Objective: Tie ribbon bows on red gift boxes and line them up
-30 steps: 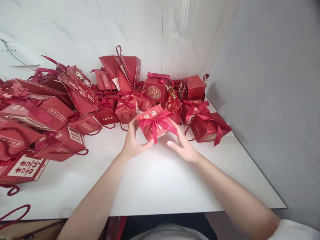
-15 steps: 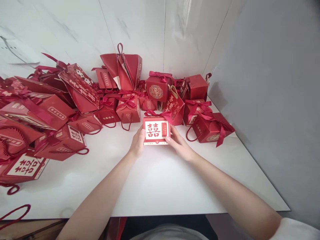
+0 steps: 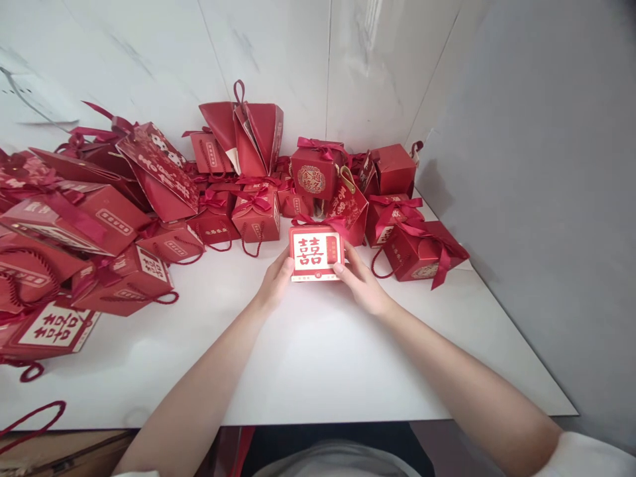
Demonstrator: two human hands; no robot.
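Observation:
A small red gift box (image 3: 317, 254) with a white front panel, red characters and a ribbon bow on top is held between both hands near the middle of the table. My left hand (image 3: 278, 278) grips its left side, thumb at the front edge. On its right side is my right hand (image 3: 362, 278), with the thumb on the lower front corner and the fingers partly hidden behind. Just behind the held box stand a dark red box with a round gold emblem (image 3: 311, 180) and a tilted patterned red box (image 3: 352, 215).
Many red boxes with ribbons and cord handles pile up on the left, one a double-character box (image 3: 54, 328). A ribboned box (image 3: 422, 255) sits on the right. The white table (image 3: 318, 371) meets a marbled wall (image 3: 278, 53) behind and a grey surface (image 3: 541, 185) at right.
The held box has shifted slightly right and up in the view, and its front leans back a little more. Both hands keep their hold on its sides.

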